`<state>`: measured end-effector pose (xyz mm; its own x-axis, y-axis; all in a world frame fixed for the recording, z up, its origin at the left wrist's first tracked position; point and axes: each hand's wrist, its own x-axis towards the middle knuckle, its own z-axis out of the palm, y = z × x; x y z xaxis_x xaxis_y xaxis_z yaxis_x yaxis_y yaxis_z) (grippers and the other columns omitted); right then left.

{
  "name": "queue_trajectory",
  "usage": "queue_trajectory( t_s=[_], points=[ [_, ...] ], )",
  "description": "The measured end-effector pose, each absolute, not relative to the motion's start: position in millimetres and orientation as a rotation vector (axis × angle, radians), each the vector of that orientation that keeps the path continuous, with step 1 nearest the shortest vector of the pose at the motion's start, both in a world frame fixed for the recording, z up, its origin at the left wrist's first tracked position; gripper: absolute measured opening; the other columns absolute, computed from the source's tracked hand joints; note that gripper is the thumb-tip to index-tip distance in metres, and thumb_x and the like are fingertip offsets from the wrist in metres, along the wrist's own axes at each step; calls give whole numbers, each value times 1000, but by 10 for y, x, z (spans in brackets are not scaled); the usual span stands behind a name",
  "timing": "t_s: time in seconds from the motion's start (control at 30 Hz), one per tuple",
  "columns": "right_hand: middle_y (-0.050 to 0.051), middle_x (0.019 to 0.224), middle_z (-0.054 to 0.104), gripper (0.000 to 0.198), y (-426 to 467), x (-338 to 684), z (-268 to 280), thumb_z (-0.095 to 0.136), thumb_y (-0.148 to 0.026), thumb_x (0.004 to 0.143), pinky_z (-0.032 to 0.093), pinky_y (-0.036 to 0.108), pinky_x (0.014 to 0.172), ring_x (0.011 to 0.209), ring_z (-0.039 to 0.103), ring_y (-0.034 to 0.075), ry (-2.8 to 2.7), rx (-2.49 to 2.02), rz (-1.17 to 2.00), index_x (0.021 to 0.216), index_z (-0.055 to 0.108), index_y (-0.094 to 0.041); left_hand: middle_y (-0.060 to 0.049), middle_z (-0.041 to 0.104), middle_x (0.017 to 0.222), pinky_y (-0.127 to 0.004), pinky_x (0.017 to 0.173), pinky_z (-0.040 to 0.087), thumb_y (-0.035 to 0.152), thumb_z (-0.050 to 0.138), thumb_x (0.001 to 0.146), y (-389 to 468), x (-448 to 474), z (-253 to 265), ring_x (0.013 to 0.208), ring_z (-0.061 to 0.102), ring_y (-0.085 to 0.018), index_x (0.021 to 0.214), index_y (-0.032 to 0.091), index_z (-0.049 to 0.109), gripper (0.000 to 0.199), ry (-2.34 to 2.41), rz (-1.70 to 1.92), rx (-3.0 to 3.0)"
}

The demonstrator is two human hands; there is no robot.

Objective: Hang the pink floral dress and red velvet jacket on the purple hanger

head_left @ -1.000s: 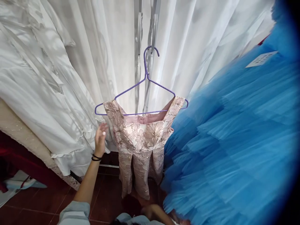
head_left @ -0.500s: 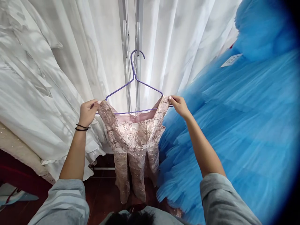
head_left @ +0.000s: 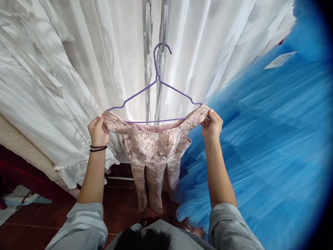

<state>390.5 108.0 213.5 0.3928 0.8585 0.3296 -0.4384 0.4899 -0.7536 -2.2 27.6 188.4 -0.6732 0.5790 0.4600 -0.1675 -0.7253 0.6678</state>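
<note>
A pink dress (head_left: 161, 142) with a raised gold floral pattern hangs on a purple hanger (head_left: 140, 92) in front of me. My left hand (head_left: 98, 131) pinches the outer edge of its left shoulder strap, thumb on top. On the other side, my right hand (head_left: 212, 124) grips the right strap at its outer edge. Both straps are spread wide toward the hanger's ends, which they partly cover. The hanger's hook (head_left: 162, 48) points up and curls right, before a grey metal upright. The skirt falls in deep folds toward the floor.
White drapery (head_left: 117, 45) covers the back, with white ruffled garments (head_left: 33, 86) at left. A large blue tulle gown (head_left: 265, 146) fills the right side, a white tag (head_left: 280, 60) on it. Below lies a dark red tiled floor (head_left: 119, 205).
Both straps have been drawn outward along the hanger, widening the neckline. More of the hanger's shoulders shows. The blue gown appears farther right in view.
</note>
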Motion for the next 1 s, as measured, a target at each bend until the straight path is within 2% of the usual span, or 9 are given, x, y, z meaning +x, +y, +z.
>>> queue_trajectory(
  t_s=[0.23,0.43,0.53,0.67,0.73,0.83,0.9,0.93,1.0],
  points=[
    [-6,60,46,22,1053,3701,2063,67,-18,80,45,15,50,55,47,4,-471,-519,728,62,54,-15,2,57,67,-22,70,50,55,87,60,190,215,1872,68,56,-9,66,13,61,50,775,2632,783],
    [-3,68,56,20,977,3645,1851,54,-8,85,53,15,67,64,56,5,-233,-506,876,66,55,-14,1,60,74,-25,76,52,58,84,60,156,291,1693,75,59,-11,72,14,60,51,849,2608,709],
    [-4,69,58,12,836,3612,1537,63,-17,81,53,17,67,66,57,6,-278,-553,970,71,57,-14,3,53,68,-24,71,50,58,80,63,107,331,1382,69,55,-10,68,17,52,50,994,2503,635],
    [-4,73,62,29,531,3607,940,73,-40,70,51,21,67,68,57,9,-460,-792,802,80,63,-15,5,43,64,-22,63,44,65,62,78,-78,321,790,62,46,-9,67,19,42,51,1370,2304,674],
    [1,84,68,37,318,3610,534,68,-50,73,53,27,76,79,62,15,-610,-1004,631,87,68,-16,5,37,60,-22,58,39,65,48,87,-224,322,443,59,40,-10,64,21,38,51,1701,2134,844],
    [10,99,73,44,-77,3547,-224,55,-58,81,53,40,86,97,66,27,-926,-1377,530,92,70,-18,3,38,54,-25,55,38,63,55,84,-480,456,-129,58,39,-14,58,22,41,51,1855,1909,1017],
    [12,92,73,51,-378,3440,-723,43,-64,83,55,45,80,88,70,32,-1130,-1542,644,88,68,-20,0,49,56,-28,55,42,63,58,83,-666,657,-505,58,47,-16,59,22,50,48,1827,1731,1120],
    [11,83,72,54,-532,3373,-926,38,-69,84,55,45,73,81,70,33,-1227,-1607,686,82,65,-22,0,47,52,-28,52,41,62,59,83,-765,779,-669,53,46,-15,56,21,49,50,1806,1633,1163],
    [7,67,64,56,-818,3231,-1171,34,-71,88,52,40,58,64,67,28,-1503,-1615,793,74,60,-23,1,52,56,-26,52,44,56,59,89,-970,1017,-912,51,49,-12,64,17,56,46,1741,1449,1242]
  ],
)
